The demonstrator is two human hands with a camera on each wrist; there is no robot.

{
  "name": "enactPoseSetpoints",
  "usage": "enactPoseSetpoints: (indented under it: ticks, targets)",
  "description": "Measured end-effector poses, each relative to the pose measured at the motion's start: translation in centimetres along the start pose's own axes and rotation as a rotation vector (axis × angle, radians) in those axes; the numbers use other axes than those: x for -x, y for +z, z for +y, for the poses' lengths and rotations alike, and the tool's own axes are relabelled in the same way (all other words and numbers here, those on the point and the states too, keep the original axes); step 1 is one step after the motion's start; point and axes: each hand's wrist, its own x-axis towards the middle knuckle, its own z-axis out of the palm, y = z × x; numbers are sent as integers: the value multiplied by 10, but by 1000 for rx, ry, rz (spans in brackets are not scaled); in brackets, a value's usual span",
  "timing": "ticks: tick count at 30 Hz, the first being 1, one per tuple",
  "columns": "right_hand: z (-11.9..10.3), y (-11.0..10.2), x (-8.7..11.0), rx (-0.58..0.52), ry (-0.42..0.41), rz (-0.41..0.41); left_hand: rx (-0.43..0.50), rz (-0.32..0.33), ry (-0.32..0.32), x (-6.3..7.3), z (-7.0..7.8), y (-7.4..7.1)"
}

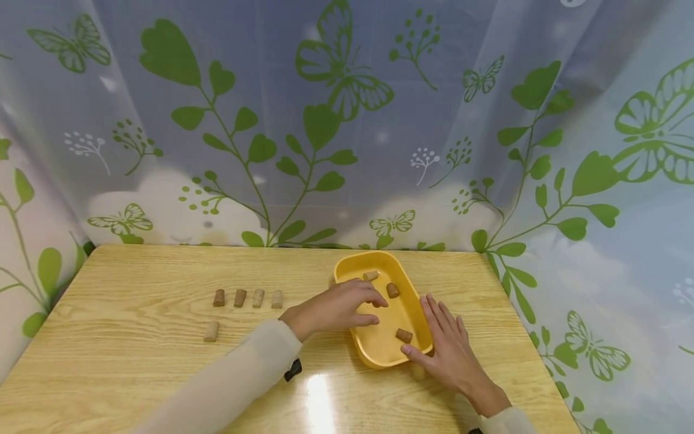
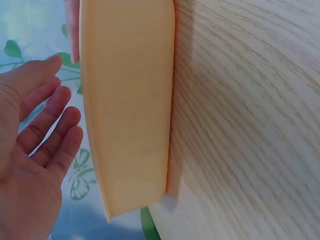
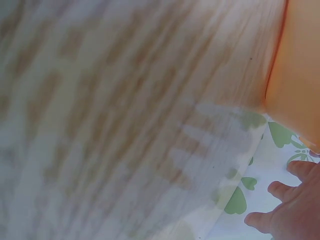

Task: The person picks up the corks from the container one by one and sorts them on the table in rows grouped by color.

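Observation:
A yellow plastic tub (image 1: pixel 379 355) stands on the table with three corks inside: a pale cork (image 1: pixel 370 275) at the far end, a brown cork (image 1: pixel 393 290) near the middle and another brown cork (image 1: pixel 403 336) at the near end. My left hand (image 1: pixel 344 304) reaches over the tub's left rim, fingers loosely bent, with nothing visible in them. In the left wrist view, that hand (image 2: pixel 40 135) is beside the tub's outer wall (image 2: pixel 130 110). My right hand (image 1: pixel 447 349) lies along the tub's right side, fingers straight and thumb at the near rim.
Left of the tub, several corks (image 1: pixel 240 298) form a row on the wooden table (image 1: pixel 135 361). A single pale cork (image 1: pixel 211 331) lies nearer, below the row's left end. A curtain (image 1: pixel 379 181) with green leaves and butterflies hangs behind the table and along its sides.

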Motion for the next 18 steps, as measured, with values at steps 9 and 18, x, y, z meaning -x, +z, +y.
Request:
enactPoseSetpoints:
  ticks: [9, 18]
  targets:
    - [1, 0, 1, 8, 1, 11, -36, -73, 6, -23, 9, 17]
    - [2, 1, 0, 10, -8, 13, -176, -121, 26, -42, 22, 36]
